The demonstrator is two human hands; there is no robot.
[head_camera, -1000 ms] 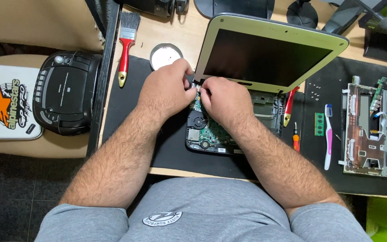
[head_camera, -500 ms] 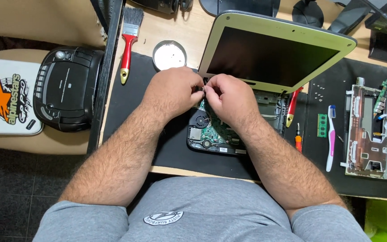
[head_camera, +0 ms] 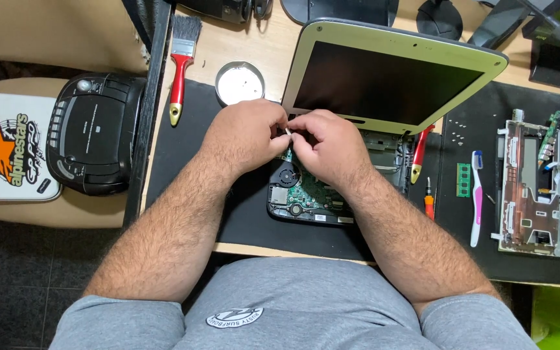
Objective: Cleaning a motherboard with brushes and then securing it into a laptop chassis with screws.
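Observation:
A small laptop with a pale green lid [head_camera: 384, 71] lies opened up on a black mat, its green circuit board and fan [head_camera: 296, 191] bare. My left hand [head_camera: 244, 136] and my right hand [head_camera: 328, 146] meet over the back left corner of the board. Between their fingertips they pinch a small pale part [head_camera: 288, 131], likely a cable or connector; most of it is hidden by my fingers.
A red-handled brush [head_camera: 179, 65] and a round tin [head_camera: 240, 83] lie at the left. On the right are a red tool [head_camera: 419, 152], a small orange screwdriver [head_camera: 429, 201], a memory module [head_camera: 463, 179], a toothbrush [head_camera: 476, 198] and a removed laptop frame [head_camera: 536, 185]. A black radio [head_camera: 92, 133] sits off the desk.
Both hands have stayed together at the board's back left corner, with small finger movements on the pale part. The view has shifted slightly.

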